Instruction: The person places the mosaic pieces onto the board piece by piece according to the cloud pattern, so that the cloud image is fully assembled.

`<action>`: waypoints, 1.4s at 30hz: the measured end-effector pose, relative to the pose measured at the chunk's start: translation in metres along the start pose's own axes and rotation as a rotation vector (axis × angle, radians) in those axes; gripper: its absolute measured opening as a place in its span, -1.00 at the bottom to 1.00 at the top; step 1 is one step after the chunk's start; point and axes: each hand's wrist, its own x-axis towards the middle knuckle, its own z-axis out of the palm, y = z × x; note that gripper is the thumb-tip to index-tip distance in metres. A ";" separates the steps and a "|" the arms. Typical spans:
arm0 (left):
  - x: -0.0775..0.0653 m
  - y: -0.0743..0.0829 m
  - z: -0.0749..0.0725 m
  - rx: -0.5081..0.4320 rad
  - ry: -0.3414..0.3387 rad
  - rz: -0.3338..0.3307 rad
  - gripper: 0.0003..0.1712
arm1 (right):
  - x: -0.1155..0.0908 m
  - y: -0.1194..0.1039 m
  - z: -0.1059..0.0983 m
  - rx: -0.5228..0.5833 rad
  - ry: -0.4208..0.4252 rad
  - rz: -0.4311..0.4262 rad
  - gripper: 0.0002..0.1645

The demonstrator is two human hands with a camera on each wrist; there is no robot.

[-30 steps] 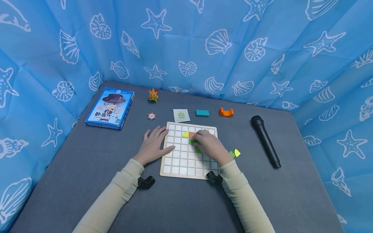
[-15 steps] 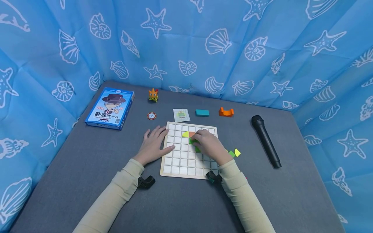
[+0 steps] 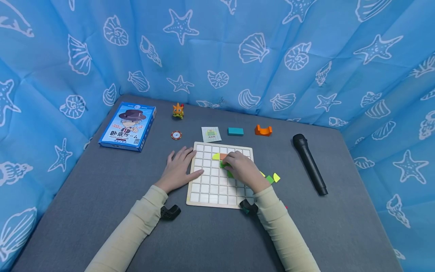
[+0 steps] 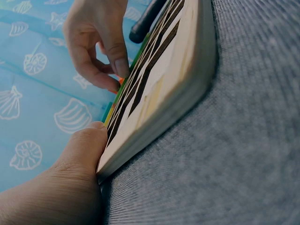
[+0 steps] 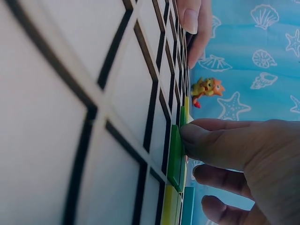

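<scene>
A wooden grid board (image 3: 213, 198) with white squares lies on the table. My left hand (image 3: 178, 170) rests on its left edge, fingers spread and thumb (image 4: 84, 145) over the rim. My right hand (image 3: 242, 169) is over the upper right part, fingers bent, with thumb and forefinger at a green tile (image 5: 175, 157). Around it sit a yellow quarter-round tile (image 3: 216, 156), an orange-brown tile (image 3: 223, 156) and another green tile (image 3: 230, 174). The right hand covers part of the tiles from the head view.
Beyond the board lie a pattern card (image 3: 211, 134), a teal block (image 3: 235, 131), an orange notched block (image 3: 263, 130), a poker chip (image 3: 176, 135) and a toy figure (image 3: 178, 111). A blue game box (image 3: 127, 126) is left, a black microphone (image 3: 310, 164) right. Loose tiles (image 3: 270, 179) lie beside the right wrist.
Both hands stay almost in place, the right one at the green tile. A small red thing has come into sight beside the right sleeve, and slightly more yellow shows by the right wrist.
</scene>
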 end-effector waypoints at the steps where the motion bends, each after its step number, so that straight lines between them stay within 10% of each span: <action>1: 0.000 0.000 0.000 0.000 -0.002 -0.002 -0.07 | 0.000 0.000 0.000 0.001 0.001 -0.001 -0.83; 19: 0.001 -0.001 0.001 -0.002 -0.006 -0.005 -0.06 | -0.038 0.035 -0.029 0.033 0.002 0.198 -0.73; 29: 0.001 -0.002 0.000 -0.004 -0.005 -0.002 -0.06 | -0.085 0.061 -0.054 0.054 -0.188 0.365 -0.63; 42: 0.001 -0.001 0.000 -0.005 -0.016 -0.009 -0.05 | -0.100 0.070 -0.035 0.002 -0.161 0.328 -0.67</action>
